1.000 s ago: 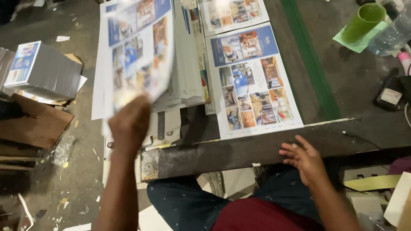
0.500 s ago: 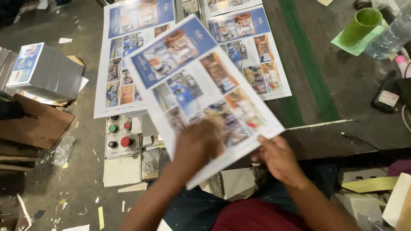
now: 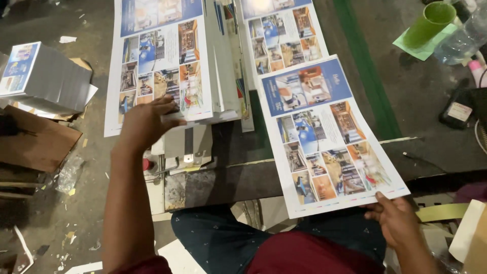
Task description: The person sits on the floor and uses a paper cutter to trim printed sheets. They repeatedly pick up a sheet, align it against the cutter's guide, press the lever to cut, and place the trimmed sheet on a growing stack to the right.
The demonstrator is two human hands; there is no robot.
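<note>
Head view: printed sheet, lifted mid-air half second ago, now laid on right-hand stack, right hand pinching its bottom corner. Left hand has let go, fingers spread flat on left stack on table.

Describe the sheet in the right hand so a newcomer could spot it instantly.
Start at the dark worktable. Two piles of printed sheets lie on it; the sheet lies askew over the right pile, its near corner pinched by the right hand. Only it is tilted and overhangs the table edge.
</note>
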